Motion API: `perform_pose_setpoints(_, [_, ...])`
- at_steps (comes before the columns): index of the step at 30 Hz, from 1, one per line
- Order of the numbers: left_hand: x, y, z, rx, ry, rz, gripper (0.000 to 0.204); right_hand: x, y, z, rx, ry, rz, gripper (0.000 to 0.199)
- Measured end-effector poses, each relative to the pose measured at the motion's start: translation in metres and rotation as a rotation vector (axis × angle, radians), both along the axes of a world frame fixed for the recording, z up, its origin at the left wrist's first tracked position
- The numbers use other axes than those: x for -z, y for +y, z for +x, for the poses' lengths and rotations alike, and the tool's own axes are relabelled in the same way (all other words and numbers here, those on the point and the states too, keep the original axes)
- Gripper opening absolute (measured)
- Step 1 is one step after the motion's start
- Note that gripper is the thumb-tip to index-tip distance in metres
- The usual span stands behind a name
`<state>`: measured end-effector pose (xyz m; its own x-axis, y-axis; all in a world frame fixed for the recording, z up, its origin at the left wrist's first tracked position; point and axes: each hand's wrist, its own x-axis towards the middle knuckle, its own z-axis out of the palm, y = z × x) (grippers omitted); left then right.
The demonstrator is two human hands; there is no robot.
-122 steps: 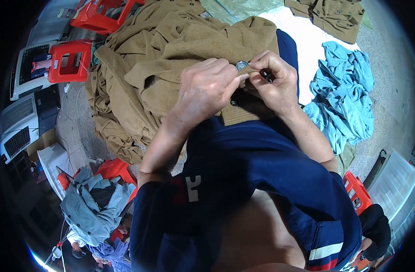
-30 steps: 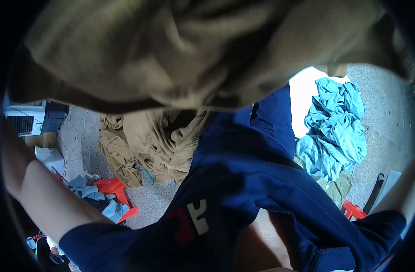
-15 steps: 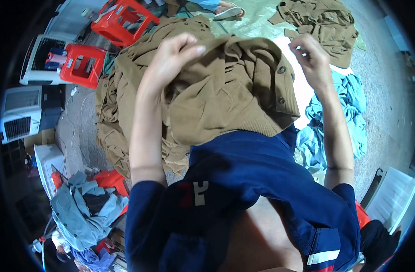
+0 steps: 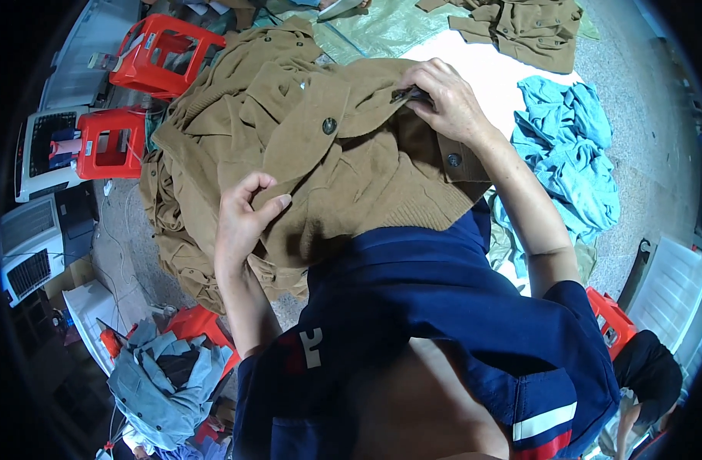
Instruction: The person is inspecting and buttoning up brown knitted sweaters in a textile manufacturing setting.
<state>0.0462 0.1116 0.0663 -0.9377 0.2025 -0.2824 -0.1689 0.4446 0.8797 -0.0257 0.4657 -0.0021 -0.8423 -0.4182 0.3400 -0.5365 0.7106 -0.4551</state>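
A brown knit cardigan (image 4: pixel 366 184) with dark buttons and a ribbed hem lies spread over my lap and the pile in front of me. My right hand (image 4: pixel 447 100) is closed at the cardigan's upper edge. Its fingers hold a small dark object (image 4: pixel 411 95), too small to make out; whether they also pinch the cloth cannot be told. At the cardigan's left side is my left hand (image 4: pixel 243 218), fingers curled and thumb apart from them, with no grip on the cloth visible. Between the hands runs the cardigan's buttoned front band, one dark button near its middle.
More brown cardigans (image 4: pixel 186 238) are heaped at the left, with others (image 4: pixel 519 34) at the far right. Blue garments (image 4: pixel 565 153) lie at the right on a white sheet (image 4: pixel 485 77). Red stools (image 4: pixel 113 142) and air coolers (image 4: pixel 32 245) stand at the left; grey-blue clothes (image 4: pixel 163 383) lie nearer.
My left hand has come down and nearer to me, and my right hand has moved left onto the cardigan's upper edge. The front band now lies across the cardigan. The whole view has shifted.
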Motion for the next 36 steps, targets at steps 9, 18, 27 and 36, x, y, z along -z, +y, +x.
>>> perform_pose_setpoints(9, [-0.009,0.010,-0.006,0.057,0.067,0.109,0.020,0.008,-0.002,0.009,0.041,-0.043,-0.216,0.020])
perform_pose_setpoints(18, [-0.023,0.041,-0.013,-0.017,-0.113,0.445,0.015,-0.048,-0.040,0.054,-0.297,0.489,-0.216,0.018])
perform_pose_setpoints(27, [-0.032,0.077,-0.014,0.114,-0.041,0.401,0.021,-0.057,-0.072,0.057,-0.272,0.626,-0.261,0.021])
perform_pose_setpoints(36, [-0.032,0.071,-0.011,0.311,0.530,0.053,0.030,-0.059,-0.083,0.062,-0.277,0.330,-0.421,0.023])
